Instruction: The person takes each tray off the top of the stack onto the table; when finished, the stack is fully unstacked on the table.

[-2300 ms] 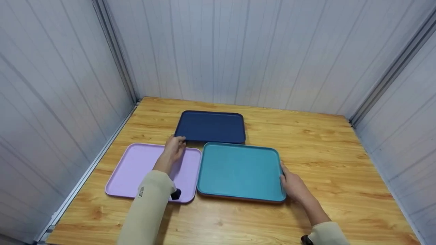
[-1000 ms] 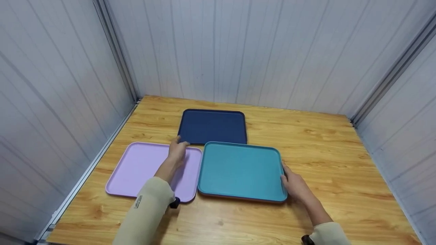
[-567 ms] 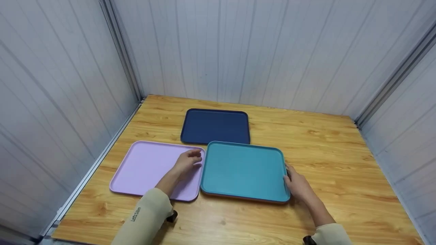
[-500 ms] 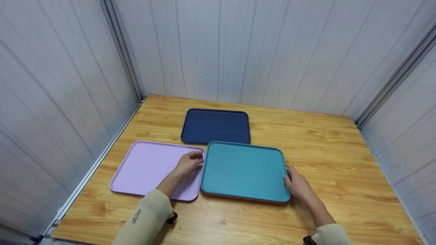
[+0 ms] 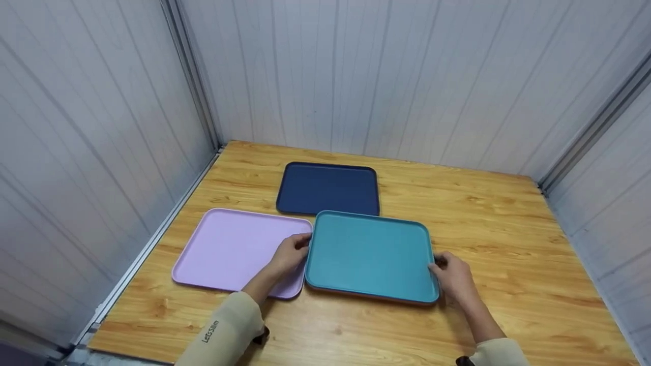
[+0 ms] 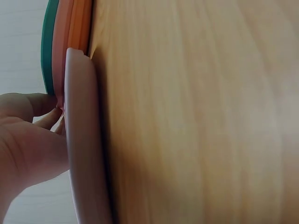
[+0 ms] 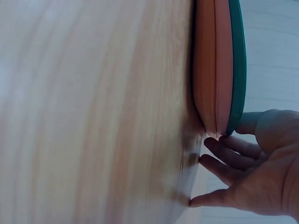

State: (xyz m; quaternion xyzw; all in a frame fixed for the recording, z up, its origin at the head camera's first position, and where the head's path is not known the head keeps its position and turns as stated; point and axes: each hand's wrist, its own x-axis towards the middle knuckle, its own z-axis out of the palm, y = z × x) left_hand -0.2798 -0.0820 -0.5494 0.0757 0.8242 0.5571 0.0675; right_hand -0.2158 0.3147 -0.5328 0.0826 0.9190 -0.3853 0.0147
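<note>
A teal tray (image 5: 371, 256) tops a stack on the wooden table; a pink tray (image 7: 223, 60) and orange layers (image 7: 204, 70) show beneath it in the wrist views. My left hand (image 5: 289, 254) reaches over the lilac tray (image 5: 236, 249) and pinches the teal tray's left edge, thumb at the rim and fingertips low against the stack. On the opposite side, my right hand (image 5: 455, 277) holds the right edge, its thumb on the teal rim and its forefinger under the edge. The right hand's other fingers spread down toward the table in the right wrist view.
Behind the stack lies a navy tray (image 5: 328, 188), close to the teal tray's far edge. The lilac tray sits right beside the stack's left side. White panel walls (image 5: 315, 76) enclose the wooden table (image 5: 488, 218) at the back and both sides.
My left hand has left the navy tray's near left corner and moved right and nearer, onto the teal tray's left edge. My right thumb has come onto the right rim. The trays stay in place.
</note>
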